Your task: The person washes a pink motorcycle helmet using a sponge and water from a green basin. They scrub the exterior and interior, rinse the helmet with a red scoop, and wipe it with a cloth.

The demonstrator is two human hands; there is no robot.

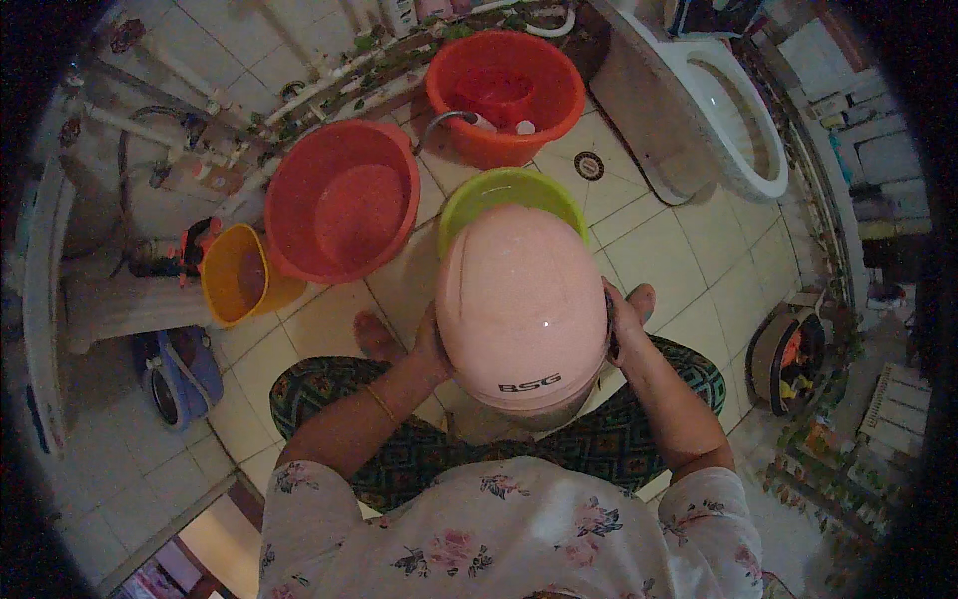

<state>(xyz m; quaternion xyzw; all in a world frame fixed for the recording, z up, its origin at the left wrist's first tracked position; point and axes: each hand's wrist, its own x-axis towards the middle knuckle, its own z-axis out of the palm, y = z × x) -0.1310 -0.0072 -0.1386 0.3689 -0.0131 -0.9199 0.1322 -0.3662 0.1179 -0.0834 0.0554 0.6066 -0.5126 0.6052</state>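
A pink helmet [524,299] with a smooth, rounded shell is held between my two hands, above my lap and close to the camera. On its left side, my left hand [432,346] presses against the lower edge, its fingers mostly hidden by the shell. My right hand [623,326] grips the opposite edge, where a strip of dark lining or trim shows. Beyond the helmet, a lime-green basin [509,182] stands on the tiled floor, its near part covered by the shell. The helmet's underside is out of sight.
A large red basin [359,210] leans at the left near a yellow bucket [243,277]. Behind is an orange-red tub [501,97] holding a smaller red basin and a shower head. A floor drain [589,165] and a white squat toilet [737,120] lie right.
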